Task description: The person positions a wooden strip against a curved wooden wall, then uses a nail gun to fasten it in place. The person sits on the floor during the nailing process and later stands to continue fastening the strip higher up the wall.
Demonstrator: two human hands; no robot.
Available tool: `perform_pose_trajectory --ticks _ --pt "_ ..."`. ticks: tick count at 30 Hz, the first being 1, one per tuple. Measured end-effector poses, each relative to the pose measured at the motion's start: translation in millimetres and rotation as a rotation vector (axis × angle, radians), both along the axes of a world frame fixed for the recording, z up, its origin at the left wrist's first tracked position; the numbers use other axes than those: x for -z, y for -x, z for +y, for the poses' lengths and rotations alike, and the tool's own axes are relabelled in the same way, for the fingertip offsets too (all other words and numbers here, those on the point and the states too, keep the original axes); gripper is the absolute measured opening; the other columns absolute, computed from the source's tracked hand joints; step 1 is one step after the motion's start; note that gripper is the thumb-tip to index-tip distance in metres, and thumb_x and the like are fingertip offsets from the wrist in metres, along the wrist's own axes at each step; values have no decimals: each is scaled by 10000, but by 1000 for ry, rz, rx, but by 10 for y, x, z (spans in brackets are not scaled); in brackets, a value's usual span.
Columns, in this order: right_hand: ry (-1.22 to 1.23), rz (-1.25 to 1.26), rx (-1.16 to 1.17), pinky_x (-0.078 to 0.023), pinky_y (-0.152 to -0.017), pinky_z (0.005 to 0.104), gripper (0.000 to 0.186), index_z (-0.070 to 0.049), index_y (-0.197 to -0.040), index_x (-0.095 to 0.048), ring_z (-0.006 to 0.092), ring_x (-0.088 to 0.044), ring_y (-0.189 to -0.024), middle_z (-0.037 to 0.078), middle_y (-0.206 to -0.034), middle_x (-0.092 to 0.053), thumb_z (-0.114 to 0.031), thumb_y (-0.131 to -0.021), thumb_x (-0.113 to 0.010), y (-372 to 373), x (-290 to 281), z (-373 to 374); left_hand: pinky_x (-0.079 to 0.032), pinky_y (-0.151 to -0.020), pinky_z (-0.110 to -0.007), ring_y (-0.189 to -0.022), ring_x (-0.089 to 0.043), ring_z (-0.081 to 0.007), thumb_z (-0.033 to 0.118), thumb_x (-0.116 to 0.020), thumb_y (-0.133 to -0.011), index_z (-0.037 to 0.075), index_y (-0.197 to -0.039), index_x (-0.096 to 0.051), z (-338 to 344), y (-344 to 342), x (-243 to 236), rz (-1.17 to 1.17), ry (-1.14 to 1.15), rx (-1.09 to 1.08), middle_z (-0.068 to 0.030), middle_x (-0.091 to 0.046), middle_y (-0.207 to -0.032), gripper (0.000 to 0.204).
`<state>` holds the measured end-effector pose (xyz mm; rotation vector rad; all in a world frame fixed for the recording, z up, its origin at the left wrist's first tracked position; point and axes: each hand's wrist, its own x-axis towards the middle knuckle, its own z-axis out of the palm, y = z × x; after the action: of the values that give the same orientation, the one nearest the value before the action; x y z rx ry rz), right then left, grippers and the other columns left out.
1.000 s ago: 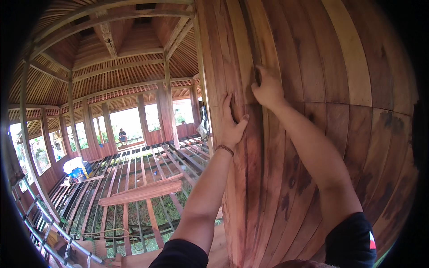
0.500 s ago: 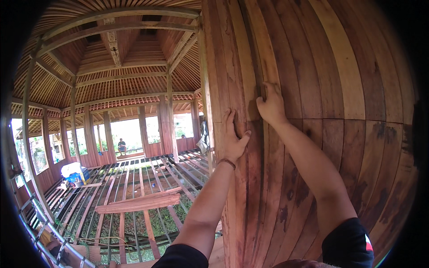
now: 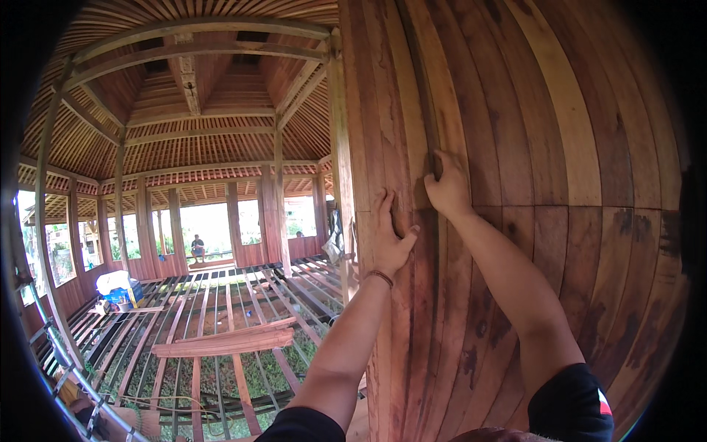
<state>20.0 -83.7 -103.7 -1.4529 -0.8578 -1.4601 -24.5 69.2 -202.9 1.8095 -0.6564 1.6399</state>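
A tall wall of upright wooden planks [image 3: 526,140] fills the right half of the head view. On its left part my left hand [image 3: 392,243] lies against the boards, fingers pointing up and thumb spread to the right. My right hand [image 3: 451,188] presses beside a dark vertical gap [image 3: 426,96] between two planks, a little higher and to the right. Its index finger and thumb are apart; the other fingers are partly hidden. Neither hand holds anything that I can see. A dark band circles my left wrist.
To the left, open floor joists [image 3: 221,295] run over grassy ground, with loose boards [image 3: 224,342] across them. A blue box [image 3: 121,296] under white cloth stands farther left. A ladder [image 3: 74,394] leans at the lower left. Far back, a person [image 3: 197,247] sits by an opening.
The view has shifted slightly, so the wall and hands appear a little lower and farther right. Both hands remain against the planks, with the right index finger slightly lower relative to the left hand.
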Motion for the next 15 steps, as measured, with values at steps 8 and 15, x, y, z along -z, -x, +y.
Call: perform_pose_trajectory --ticks 8,15 --pt "39 122 33 -472 -1050 467 534 21 -1341 -576 442 -574 -1227 279 -1314 -597 -83 -824 -659 0 -32 39 -170 -1267 -415 -1549 -209 -354 130 -715 -857 -12 -1557 -291 39 -53 14 -45 -6 24 -215 -254 -1646 831" --pt "-26 3 89 -485 -1023 475 485 15 -1304 -588 442 -581 -1204 265 -1248 -623 -68 -830 -652 -59 52 114 -228 -1246 -445 -1513 -272 -385 160 -758 -813 44 -1551 -344 34 -95 7 -83 16 71 -221 -305 -1615 854"
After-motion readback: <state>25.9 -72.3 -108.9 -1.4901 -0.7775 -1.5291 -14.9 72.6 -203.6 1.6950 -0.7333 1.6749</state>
